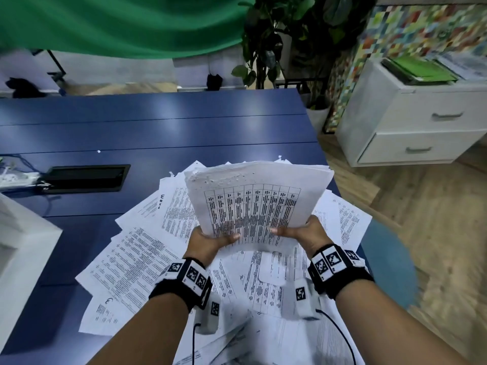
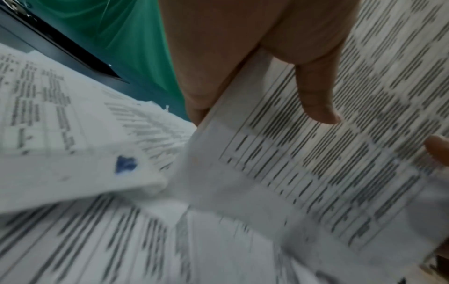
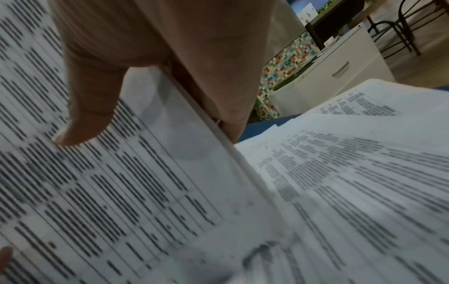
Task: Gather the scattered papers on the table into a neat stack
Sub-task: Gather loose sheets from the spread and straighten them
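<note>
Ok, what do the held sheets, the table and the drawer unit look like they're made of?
Sheets: thin matte white printer paper, it seems; they curl and bend in the left hand and right hand, top margin rough.
Table: smooth dark blue panels with a soft sheen and seams, probably laminate or painted board.
Drawer unit: matte white fronts, likely painted board or metal; handles look metal.

print on the held sheaf (image 1: 259, 206) too blurred to read, fingers of left hand (image 1: 208, 242) and right hand (image 1: 303, 233) hidden behind it, loose papers (image 1: 137, 262) cut off by the bottom edge
</note>
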### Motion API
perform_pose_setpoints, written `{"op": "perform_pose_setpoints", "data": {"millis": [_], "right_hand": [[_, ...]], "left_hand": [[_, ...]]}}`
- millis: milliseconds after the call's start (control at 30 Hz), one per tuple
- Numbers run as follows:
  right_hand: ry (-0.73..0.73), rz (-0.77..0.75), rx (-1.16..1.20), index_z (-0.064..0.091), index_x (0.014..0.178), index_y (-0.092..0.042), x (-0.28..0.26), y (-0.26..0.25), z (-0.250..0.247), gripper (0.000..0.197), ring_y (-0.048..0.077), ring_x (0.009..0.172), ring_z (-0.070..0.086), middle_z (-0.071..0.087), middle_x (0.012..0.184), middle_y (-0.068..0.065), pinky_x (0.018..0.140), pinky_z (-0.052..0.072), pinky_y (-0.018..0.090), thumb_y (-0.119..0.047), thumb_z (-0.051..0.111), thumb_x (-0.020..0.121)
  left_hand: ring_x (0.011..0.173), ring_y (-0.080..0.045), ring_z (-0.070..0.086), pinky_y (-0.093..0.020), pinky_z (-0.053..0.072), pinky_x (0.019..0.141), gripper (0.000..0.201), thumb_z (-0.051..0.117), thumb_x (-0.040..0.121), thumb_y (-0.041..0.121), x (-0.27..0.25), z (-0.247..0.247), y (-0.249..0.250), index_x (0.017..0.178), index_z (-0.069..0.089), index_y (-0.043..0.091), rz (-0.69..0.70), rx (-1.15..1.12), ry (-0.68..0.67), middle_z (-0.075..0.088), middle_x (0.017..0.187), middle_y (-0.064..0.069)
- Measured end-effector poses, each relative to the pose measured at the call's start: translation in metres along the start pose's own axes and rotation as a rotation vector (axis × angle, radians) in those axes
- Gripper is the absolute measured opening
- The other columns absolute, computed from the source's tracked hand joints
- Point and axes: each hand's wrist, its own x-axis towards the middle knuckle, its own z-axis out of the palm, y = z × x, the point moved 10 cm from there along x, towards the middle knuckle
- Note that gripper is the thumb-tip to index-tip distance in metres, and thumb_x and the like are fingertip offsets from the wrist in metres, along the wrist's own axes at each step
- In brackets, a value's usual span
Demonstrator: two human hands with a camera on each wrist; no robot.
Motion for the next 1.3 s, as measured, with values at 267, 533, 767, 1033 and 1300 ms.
{"op": "perform_pose_setpoints", "data": {"millis": [267, 533, 767, 1033, 1300], "right_hand": [[0.056, 0.129, -0.072, 0.063, 0.083, -0.010, 0.024, 0.045, -0.013, 0.027, 0.028, 0.084, 0.065, 0.068, 0.088, 0.012, 0.081, 0.055, 0.041, -0.005, 0.083, 0.065], [0.040, 0.143, -0.072, 0.057, 0.110, -0.010, 0.045, 0.042, -0.020, 0.019, 0.026, 0.073, 0.070, 0.067, 0.100, 0.010, 0.057, 0.060, 0.038, -0.019, 0.058, 0.093], [0.301, 0.077, -0.075, 0.059, 0.112, -0.005, 0.110, 0.025, -0.077, 0.020, 0.030, 0.077, 0.067, 0.067, 0.097, 0.012, 0.054, 0.058, 0.035, -0.007, 0.053, 0.094], [0.490, 0.115, 0.086, 0.058, 0.114, 0.008, 0.210, 0.000, -0.141, 0.030, 0.024, 0.062, 0.066, 0.066, 0.102, 0.018, 0.045, 0.054, 0.023, -0.007, 0.063, 0.089], [0.368, 0.342, 0.097, 0.048, 0.082, -0.004, 0.247, 0.034, -0.140, 0.018, 0.018, 0.060, 0.065, 0.065, 0.084, 0.015, 0.053, 0.056, 0.024, 0.003, 0.042, 0.097]], "left_hand": [[0.101, -0.029, 0.064, -0.040, 0.048, 0.094, 0.043, 0.083, 0.066, 0.024, 0.029, 0.010, -0.024, 0.097, 0.058, 0.008, -0.020, -0.004, 0.066, 0.067, 0.090, -0.003], [0.111, -0.029, 0.052, -0.030, 0.039, 0.096, 0.070, 0.075, 0.081, 0.023, 0.068, 0.015, -0.002, 0.137, 0.036, 0.004, -0.021, -0.052, 0.138, 0.053, 0.114, -0.015], [0.077, -0.029, 0.063, -0.032, 0.051, 0.058, 0.009, 0.061, 0.092, 0.019, 0.102, 0.018, -0.006, 0.085, 0.059, 0.013, 0.107, 0.103, 0.152, 0.067, 0.090, -0.016], [0.081, -0.021, 0.065, -0.041, 0.056, 0.072, 0.012, 0.067, 0.087, 0.015, 0.107, 0.013, -0.035, 0.081, 0.066, 0.025, 0.184, 0.372, 0.128, 0.069, 0.082, 0.000], [0.088, -0.011, 0.064, -0.031, 0.051, 0.076, 0.009, 0.063, 0.090, 0.013, 0.098, -0.013, -0.049, 0.086, 0.068, 0.020, 0.187, 0.436, 0.160, 0.071, 0.088, 0.004]]}}
